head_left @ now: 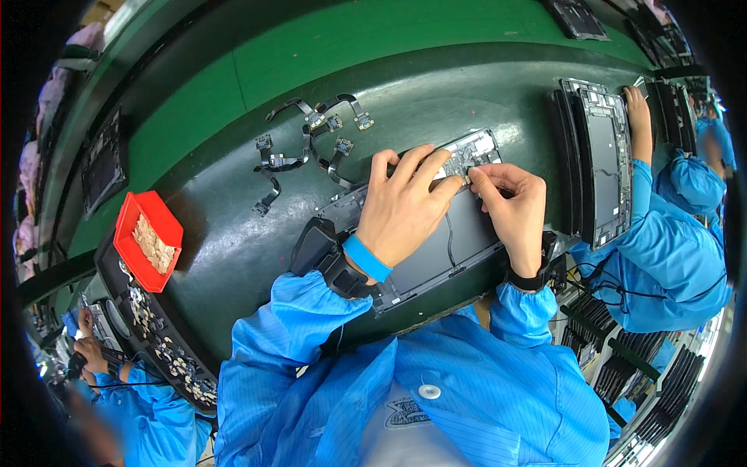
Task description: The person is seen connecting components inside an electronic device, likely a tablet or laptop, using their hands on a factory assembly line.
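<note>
An opened flat device casing (pixel 424 265), like a tablet or laptop shell, lies tilted on the bench in front of me, with grey panels and a thin dark cable. Along its far edge runs a circuit board (pixel 478 146). My left hand (pixel 406 208) rests over the casing's left part, fingers spread and fingertips on the board. At the board's near edge my right hand (pixel 515 201) pinches with thumb and forefinger; a tiny dark bit shows at the tips, too small to name. Beyond my left hand lie several black flex cables (pixel 294 163) with small connector boards.
A red bin (pixel 176 222) of small pale pieces stands at the left, beside a black tray (pixel 204 359) of loose small parts. Stacked device casings (pixel 603 159) stand at the right, where a co-worker's hand (pixel 638 113) touches them. Another co-worker's hands (pixel 92 354) are at far left.
</note>
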{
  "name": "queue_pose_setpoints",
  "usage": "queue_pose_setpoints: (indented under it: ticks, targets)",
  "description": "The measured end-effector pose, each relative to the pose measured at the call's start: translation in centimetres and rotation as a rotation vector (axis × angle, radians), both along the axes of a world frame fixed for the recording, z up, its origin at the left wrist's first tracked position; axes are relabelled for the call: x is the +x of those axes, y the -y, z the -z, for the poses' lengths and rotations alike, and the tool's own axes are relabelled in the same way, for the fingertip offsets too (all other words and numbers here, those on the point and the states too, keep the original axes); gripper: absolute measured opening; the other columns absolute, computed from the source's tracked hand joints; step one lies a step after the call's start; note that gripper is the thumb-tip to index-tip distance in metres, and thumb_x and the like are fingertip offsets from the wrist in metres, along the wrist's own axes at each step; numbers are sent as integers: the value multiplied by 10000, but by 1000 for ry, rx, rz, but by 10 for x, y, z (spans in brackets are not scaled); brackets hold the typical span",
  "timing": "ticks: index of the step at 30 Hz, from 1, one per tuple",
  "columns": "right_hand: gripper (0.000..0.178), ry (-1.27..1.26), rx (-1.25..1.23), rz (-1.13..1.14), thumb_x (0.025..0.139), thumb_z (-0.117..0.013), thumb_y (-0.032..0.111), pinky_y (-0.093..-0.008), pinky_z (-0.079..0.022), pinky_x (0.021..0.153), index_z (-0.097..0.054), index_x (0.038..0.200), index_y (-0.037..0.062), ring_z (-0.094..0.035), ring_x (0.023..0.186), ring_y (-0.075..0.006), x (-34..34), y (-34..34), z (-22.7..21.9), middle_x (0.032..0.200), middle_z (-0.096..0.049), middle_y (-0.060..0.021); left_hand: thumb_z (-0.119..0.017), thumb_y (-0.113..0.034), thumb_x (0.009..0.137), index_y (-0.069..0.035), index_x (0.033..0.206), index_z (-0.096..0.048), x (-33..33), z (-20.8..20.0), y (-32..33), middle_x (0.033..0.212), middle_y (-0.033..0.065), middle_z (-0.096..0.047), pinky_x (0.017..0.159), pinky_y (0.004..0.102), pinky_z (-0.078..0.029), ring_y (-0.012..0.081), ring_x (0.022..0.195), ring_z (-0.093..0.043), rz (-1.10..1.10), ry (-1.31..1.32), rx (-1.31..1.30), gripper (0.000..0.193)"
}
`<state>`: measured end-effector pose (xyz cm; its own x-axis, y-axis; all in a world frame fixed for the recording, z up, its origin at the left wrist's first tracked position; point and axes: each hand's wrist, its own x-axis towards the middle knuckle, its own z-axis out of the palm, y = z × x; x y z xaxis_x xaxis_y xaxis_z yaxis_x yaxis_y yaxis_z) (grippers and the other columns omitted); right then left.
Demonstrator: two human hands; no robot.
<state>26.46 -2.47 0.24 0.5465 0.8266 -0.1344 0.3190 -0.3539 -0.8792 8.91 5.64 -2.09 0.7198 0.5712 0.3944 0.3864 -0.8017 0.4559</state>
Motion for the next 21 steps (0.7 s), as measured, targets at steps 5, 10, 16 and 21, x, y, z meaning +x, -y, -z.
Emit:
queue_pose_setpoints:
  ticks: [5, 10, 16, 21]
  targets:
    - [191, -3, -35, -36, 914, -776, 114, -235, -503, 582, -766, 963, -71, -661, 659, -87, 4, -2, -6, 751, -749, -89, -755, -153, 815, -184, 1103, -761, 0, 0, 0, 1330, 44, -656, 966, 470, -376, 236, 1271, -581, -1, -2, 0, 290]
    - [192, 0, -56, -36, 913, -779, 117, -229, -489, 563, -769, 971, -66, -647, 642, -80, 5, -3, -6, 746, -746, -76, -766, -165, 802, -217, 1108, -773, 2, 1, -1, 1316, 23, -655, 945, 458, -380, 219, 1265, -580, -8, -27, 23, 311]
    - [166, -93, -100, -23, 925, -773, 101, -217, -460, 527, -773, 987, -53, -598, 591, -56, 6, -6, -9, 750, -747, -62, -774, -174, 789, -227, 1123, -776, 4, -2, -1, 1295, -5, -641, 886, 439, -383, 199, 1236, -580, -26, -53, -5, 339]
    - [162, -141, -128, -3, 935, -770, 103, -210, -451, 516, -775, 981, -53, -583, 572, -54, 7, -6, -12, 734, -736, -52, -781, -169, 773, -230, 1127, -775, 5, -7, -4, 1272, -22, -639, 853, 407, -385, 189, 1211, -584, -25, -85, -29, 359]
